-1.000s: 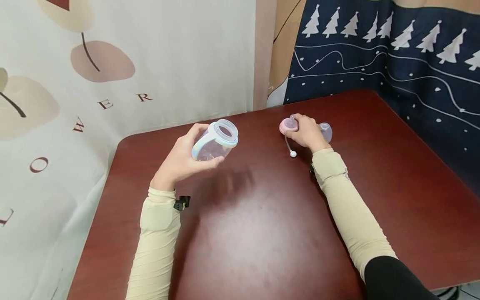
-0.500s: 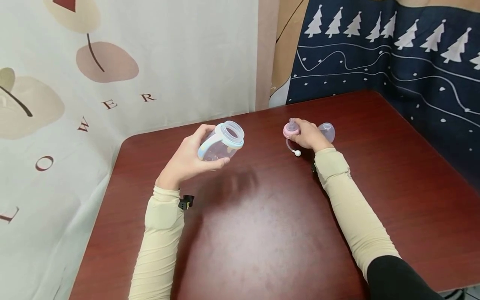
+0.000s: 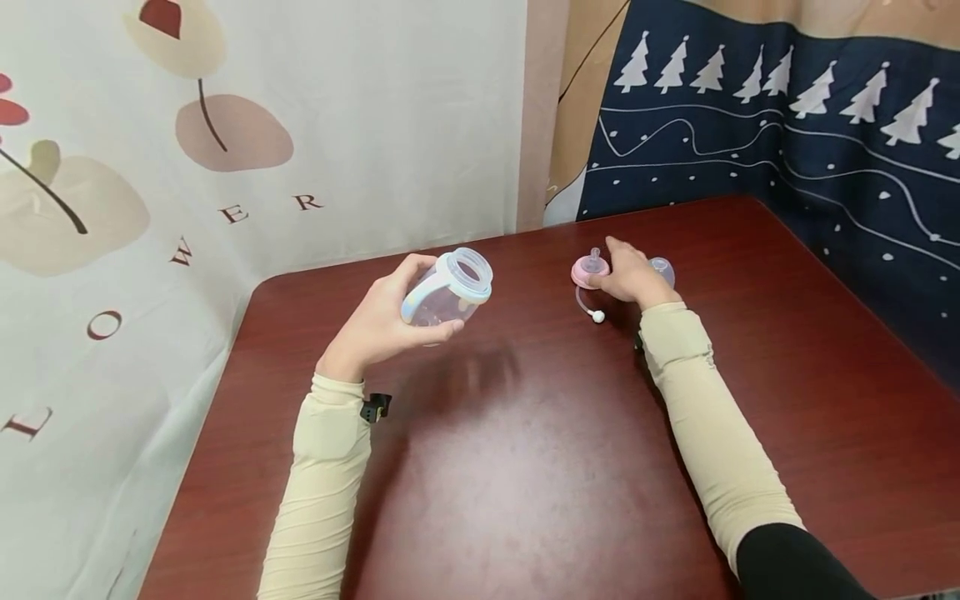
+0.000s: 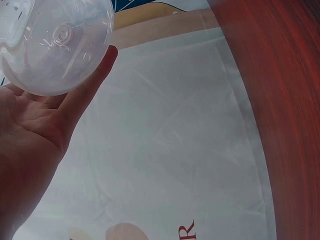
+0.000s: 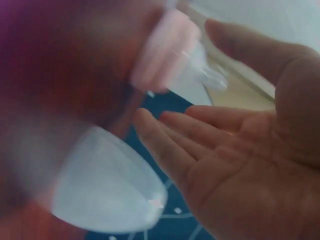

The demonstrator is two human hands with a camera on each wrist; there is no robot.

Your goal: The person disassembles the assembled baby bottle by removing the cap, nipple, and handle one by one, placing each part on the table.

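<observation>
My left hand grips a clear baby bottle above the table, its uncovered mouth tilted up to the right and a pale blue handle on its side. The left wrist view shows the bottle's round base against the palm. At the far side of the table, my right hand is beside a pink-ringed bottle nipple, fingers extended and apart from it in the right wrist view. From the nipple runs a thin straw with a white weight. Just beyond the hand stands a clear domed cap.
The dark red wooden table fills the area below both arms. A pale printed curtain hangs along its back edge, and a navy curtain with white trees borders the back right.
My right hand has let go of the pink-ringed nipple, which now rests on the table. The left hand keeps the bottle in about the same place; the head view has shifted slightly.
</observation>
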